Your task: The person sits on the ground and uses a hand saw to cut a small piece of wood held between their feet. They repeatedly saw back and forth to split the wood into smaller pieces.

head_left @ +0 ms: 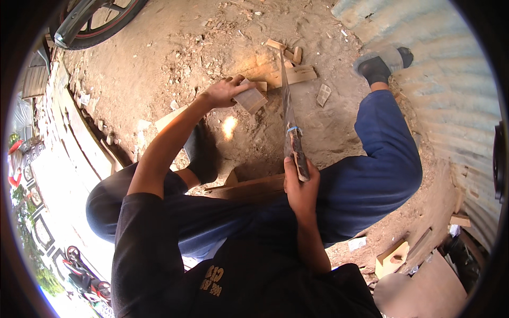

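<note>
Out in front, my left hand [224, 91] is closed on the edge of a small, pale rectangular wooden block [251, 100], just above the dirt ground. My right hand [302, 185], close to my lap, grips the dark handle of a handsaw [289, 108]. Blue binding wraps the saw where handle meets blade. Its long, tapering blade points away from me, the tip over some wood offcuts [298, 75]; whether it touches them I cannot tell. The blade's teeth are too small to make out.
My legs are spread around the work spot, with a wooden plank [249, 189] between them. Corrugated metal sheeting [440, 69] stands at right. A motorcycle wheel [108, 24] is at the far left. Boards [87, 140] line the left side, and scraps [392, 258] lie behind at right.
</note>
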{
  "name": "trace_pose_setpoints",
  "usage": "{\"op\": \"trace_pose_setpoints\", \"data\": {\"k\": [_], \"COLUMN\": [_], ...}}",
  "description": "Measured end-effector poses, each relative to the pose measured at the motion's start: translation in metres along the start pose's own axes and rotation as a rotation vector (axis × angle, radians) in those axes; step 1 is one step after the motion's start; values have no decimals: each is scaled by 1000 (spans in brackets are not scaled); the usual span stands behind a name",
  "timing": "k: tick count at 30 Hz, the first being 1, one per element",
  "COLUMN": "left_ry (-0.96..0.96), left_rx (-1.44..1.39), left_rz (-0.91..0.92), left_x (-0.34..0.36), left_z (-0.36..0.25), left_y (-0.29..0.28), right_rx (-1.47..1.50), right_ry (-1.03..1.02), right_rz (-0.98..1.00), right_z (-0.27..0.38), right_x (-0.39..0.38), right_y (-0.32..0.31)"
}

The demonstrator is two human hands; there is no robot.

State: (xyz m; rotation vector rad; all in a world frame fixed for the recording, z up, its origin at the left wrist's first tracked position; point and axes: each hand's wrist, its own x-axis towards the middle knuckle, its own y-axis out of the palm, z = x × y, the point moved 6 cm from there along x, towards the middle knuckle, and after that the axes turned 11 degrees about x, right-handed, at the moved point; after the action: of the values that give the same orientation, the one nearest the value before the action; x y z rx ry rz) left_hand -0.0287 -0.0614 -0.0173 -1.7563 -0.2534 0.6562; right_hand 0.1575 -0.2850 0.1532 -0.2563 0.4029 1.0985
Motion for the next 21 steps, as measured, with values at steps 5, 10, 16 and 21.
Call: {"op": "trace_pose_setpoints", "data": {"k": [5, 10, 16, 21], "left_ry": [-95, -198, -386, -301], "left_rx": [16, 29, -101, -76], "left_rz": [-130, -97, 93, -11], "left_x": [-11, -13, -7, -6], "left_z": [-7, -9, 3, -1], "left_y": [-2, 9, 0, -4], "right_rx": [-198, -170, -288, -316], "right_ry": [-278, 72, 91, -10], "right_rz": [51, 84, 94, 103], "right_z": [10, 21, 27, 32], "right_x": [-12, -28, -33, -44], "right_y": [-6, -19, -26, -21]}}
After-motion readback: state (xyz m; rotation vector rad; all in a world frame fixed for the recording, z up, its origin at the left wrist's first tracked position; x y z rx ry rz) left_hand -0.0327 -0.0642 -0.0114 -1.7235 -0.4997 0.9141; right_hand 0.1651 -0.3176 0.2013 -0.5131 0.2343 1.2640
